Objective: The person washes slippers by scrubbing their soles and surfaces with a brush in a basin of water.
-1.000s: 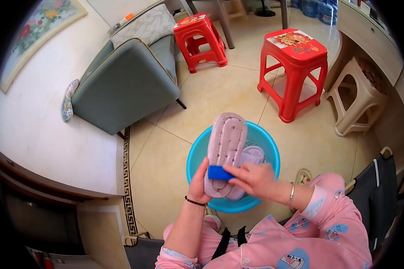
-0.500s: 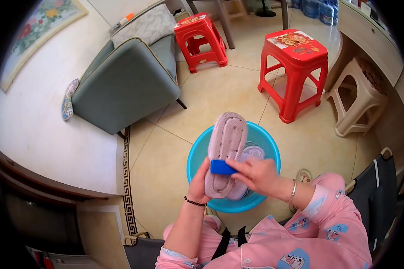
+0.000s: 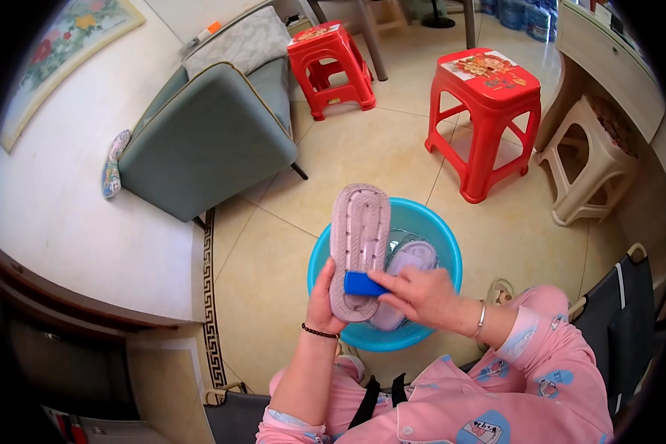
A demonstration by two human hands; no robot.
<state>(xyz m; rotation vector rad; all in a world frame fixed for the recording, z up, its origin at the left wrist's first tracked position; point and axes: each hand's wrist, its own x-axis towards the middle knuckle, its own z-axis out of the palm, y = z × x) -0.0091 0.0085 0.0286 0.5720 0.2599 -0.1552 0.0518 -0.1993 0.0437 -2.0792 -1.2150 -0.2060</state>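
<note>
A light purple slipper (image 3: 360, 229) is held up with its patterned sole facing me, over the near-left part of a blue basin (image 3: 451, 244). My left hand (image 3: 323, 300) is closed round its lower end, at the left edge. My right hand (image 3: 422, 296) grips a blue brush (image 3: 362, 284), which lies across the lower part of the sole; its bristles are hidden. Inside the basin, a second purple slipper (image 3: 414, 259) rests in water, partly hidden behind my right hand and the held slipper.
Two red stools (image 3: 488, 81) (image 3: 325, 52) stand beyond the basin. A grey-green armchair (image 3: 207, 140) is at the left, and a beige stool (image 3: 588, 163) by a desk (image 3: 610, 59) at the right. A dark folding chair (image 3: 633, 318) is at the lower right.
The held slipper has shifted left and become more upright, showing more of the slipper in the basin. The blue brush has moved up the sole and back down.
</note>
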